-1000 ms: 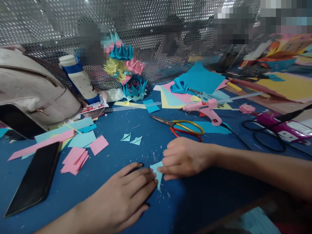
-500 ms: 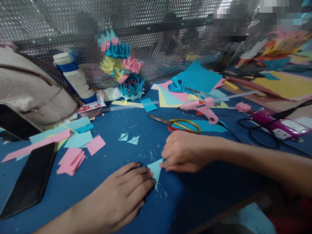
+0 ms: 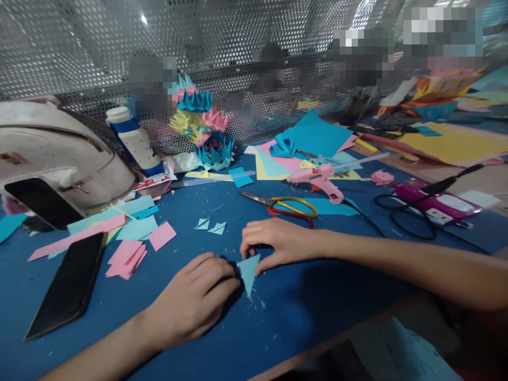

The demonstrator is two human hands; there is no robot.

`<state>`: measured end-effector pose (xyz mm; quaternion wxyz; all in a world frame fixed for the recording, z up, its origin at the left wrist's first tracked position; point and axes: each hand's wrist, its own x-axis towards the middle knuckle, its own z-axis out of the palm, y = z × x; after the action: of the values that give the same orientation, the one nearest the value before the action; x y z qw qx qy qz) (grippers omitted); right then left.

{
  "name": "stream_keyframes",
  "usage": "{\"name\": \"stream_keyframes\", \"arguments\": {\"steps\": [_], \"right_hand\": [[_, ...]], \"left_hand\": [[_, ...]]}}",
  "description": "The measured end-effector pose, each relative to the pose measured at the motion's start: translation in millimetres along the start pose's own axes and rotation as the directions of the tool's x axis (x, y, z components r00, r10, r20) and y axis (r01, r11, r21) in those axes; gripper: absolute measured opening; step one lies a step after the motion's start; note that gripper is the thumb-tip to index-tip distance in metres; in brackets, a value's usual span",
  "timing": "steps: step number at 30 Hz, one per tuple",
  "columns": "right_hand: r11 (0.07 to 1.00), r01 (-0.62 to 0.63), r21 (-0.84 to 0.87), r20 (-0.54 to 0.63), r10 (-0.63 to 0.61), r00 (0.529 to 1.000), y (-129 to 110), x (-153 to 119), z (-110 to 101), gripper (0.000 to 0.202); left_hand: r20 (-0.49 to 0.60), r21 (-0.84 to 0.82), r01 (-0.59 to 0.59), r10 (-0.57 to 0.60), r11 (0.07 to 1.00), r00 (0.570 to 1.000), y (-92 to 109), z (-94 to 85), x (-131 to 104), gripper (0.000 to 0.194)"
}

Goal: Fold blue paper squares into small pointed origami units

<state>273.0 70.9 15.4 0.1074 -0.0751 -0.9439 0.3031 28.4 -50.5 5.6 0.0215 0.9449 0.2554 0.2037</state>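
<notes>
A light-blue folded paper triangle (image 3: 249, 274) lies on the blue table between my hands, one point toward me. My left hand (image 3: 198, 296) rests on the table to its left, fingers curled in and closed at the paper's left corner; the fingertips are partly hidden. On the other side, my right hand (image 3: 273, 243) arches over the upper edge with thumb and fingers apart. Its thumb touches the right corner, and a fingertip is by the top edge. Two small folded light-blue paper pieces (image 3: 217, 228) lie beyond my hands.
Scissors (image 3: 291, 205) and a pink glue gun (image 3: 317, 180) lie behind my right hand. Pink paper squares (image 3: 126, 259), a black phone (image 3: 71, 286) and a pale backpack (image 3: 67, 153) are at left. A folded-paper flower stack (image 3: 202, 127) and a bottle (image 3: 138, 143) stand behind.
My left fingers have drawn back from lying flat on the paper and curled at its corner. My right hand has opened its thumb from its fingers and shifted left. The view has tilted slightly.
</notes>
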Motion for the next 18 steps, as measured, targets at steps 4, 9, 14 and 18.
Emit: {"name": "stream_keyframes", "arguments": {"steps": [4, 9, 14, 18], "right_hand": [[0.994, 0.092, 0.065, -0.018, -0.091, 0.996, -3.0, -0.3, 3.0, 0.01], [0.989, 0.138, -0.043, -0.054, -0.14, 0.989, -2.7, -1.0, 3.2, 0.013], [0.958, 0.262, -0.12, 0.023, -0.261, 0.965, 1.4, -2.3, -1.0, 0.015], [0.926, 0.356, -0.122, 0.048, -0.353, 0.934, 4.2, -2.6, -3.8, 0.013]], "left_hand": [[0.018, -0.04, 0.053, -0.052, 0.998, 0.998, -1.7, 0.3, 1.2, 0.037], [0.025, -0.003, 0.065, -0.065, 0.998, 0.998, -2.6, 1.9, 1.7, 0.042], [0.001, 0.023, 0.074, -0.074, 0.997, 0.997, -2.3, 2.4, 0.2, 0.039], [0.045, 0.02, 0.026, -0.027, 0.999, 0.999, -3.3, 0.3, -1.2, 0.04]]}}
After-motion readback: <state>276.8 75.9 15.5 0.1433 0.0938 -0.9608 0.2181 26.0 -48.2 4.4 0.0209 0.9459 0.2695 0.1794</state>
